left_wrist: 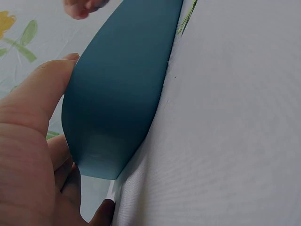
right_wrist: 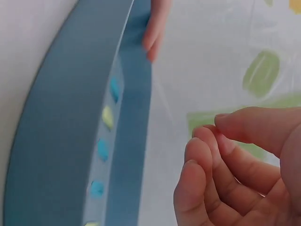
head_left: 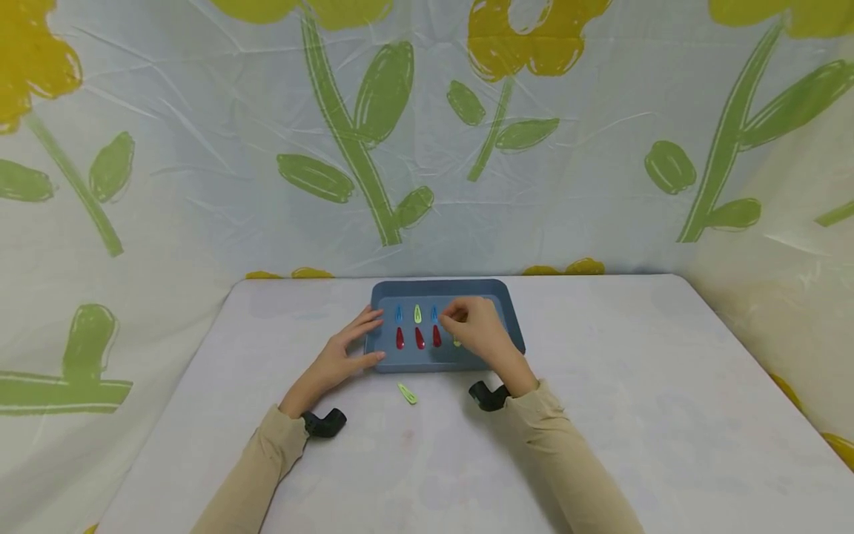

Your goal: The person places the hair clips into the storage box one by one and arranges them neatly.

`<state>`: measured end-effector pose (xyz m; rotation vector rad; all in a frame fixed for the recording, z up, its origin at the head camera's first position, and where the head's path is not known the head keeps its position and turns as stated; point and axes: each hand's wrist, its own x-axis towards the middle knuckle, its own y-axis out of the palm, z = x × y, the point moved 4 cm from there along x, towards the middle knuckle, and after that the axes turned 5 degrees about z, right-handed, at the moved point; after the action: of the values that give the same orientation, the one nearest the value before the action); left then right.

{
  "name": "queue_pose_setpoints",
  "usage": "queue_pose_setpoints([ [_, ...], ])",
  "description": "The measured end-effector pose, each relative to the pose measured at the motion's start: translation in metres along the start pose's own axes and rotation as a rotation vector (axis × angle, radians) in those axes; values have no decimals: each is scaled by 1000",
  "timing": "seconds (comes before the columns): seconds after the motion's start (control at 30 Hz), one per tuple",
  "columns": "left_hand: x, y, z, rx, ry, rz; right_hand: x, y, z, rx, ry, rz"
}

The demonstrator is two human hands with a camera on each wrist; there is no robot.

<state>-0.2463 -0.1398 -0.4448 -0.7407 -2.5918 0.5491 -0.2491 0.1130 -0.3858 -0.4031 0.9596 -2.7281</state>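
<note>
A blue-grey tray [head_left: 440, 366] holds small snap hair clips laid in two rows. At the back are a blue clip [head_left: 399, 314], a light green clip [head_left: 417, 314] and another blue clip [head_left: 434, 314]. The front row shows red clips [head_left: 400, 338] and a light green clip [head_left: 457, 342] partly covered by my right hand. My left hand [head_left: 339, 357] rests spread at the tray's left end, thumb at its rim. Over the tray's right half, my right hand [head_left: 475, 326] has curled fingers and its thumb against the index finger; nothing shows between them.
A loose light green hair clip [head_left: 407, 394] lies on the white tabletop [head_left: 414, 475] in front of the tray. Behind the table hangs a flower-patterned cloth [head_left: 233, 163]. Black wrist devices [head_left: 325, 423] sit by both sleeves.
</note>
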Motion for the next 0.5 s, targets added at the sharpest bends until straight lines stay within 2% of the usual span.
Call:
queue_pose_setpoints([
  [0.07, 1, 0, 6, 7, 0, 0, -3, 2, 9, -2, -29, 2],
  [0.27, 4, 1, 36, 22, 18, -20, -15, 10, 36, -24, -158, 31],
  [0.5, 3, -1, 38, 32, 9, -13, -36, 32, 56, -165, -300, 82],
])
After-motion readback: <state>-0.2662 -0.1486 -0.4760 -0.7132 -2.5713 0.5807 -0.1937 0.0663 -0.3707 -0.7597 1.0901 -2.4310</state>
